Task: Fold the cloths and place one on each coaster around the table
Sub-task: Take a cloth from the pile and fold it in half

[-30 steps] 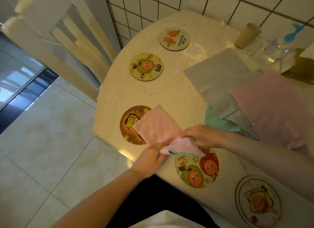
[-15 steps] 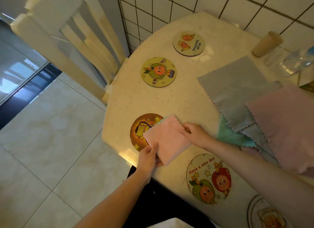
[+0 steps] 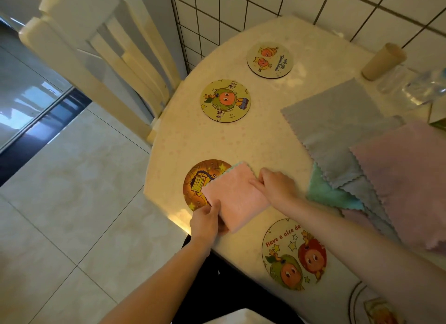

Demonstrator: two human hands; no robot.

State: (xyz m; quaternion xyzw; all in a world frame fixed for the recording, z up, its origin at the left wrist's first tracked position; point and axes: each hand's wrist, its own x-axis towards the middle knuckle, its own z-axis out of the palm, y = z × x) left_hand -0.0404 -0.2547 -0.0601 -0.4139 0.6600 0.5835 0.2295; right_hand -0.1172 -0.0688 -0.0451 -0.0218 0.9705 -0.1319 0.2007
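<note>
Left fingers (image 3: 216,209): curled round the near-left corner of the folded pink cloth (image 3: 235,199), thumb on top, pinching it.
Left hand (image 3: 207,221): at the tabletop's near edge, at about 7 o'clock from the cloth's middle.
Right fingers (image 3: 257,182): bent down onto the cloth's right edge, gripping or perhaps only pressing; hard to tell from this angle.
Right hand (image 3: 277,186): at 3 o'clock from the cloth, forearm crossing toward the lower right.
Folded pink cloth: small padded rectangle, green layer peeking out at its far corner; lying partly over the right side of the dark coaster (image 3: 201,185), the rest on the tabletop (image 3: 253,135).
Dark coaster: at 9 o'clock of the cloth, near the tabletop's left edge, left half uncovered.
"Have a nice day" coaster (image 3: 293,253): at 5 o'clock from the cloth, bare.
Green-fruit coaster (image 3: 225,100): at 12 o'clock from the cloth, bare.
Far coaster (image 3: 269,59): beyond it, near the tiled wall (image 3: 265,7), bare.
Fifth coaster (image 3: 376,306): cut off at the lower right.
Unfolded cloths: grey cloth (image 3: 337,128), pink cloth (image 3: 405,176) and green cloth (image 3: 328,193) overlapping at 3 o'clock.
Chair (image 3: 96,58): cream, at 10 o'clock beside the tabletop.
</note>
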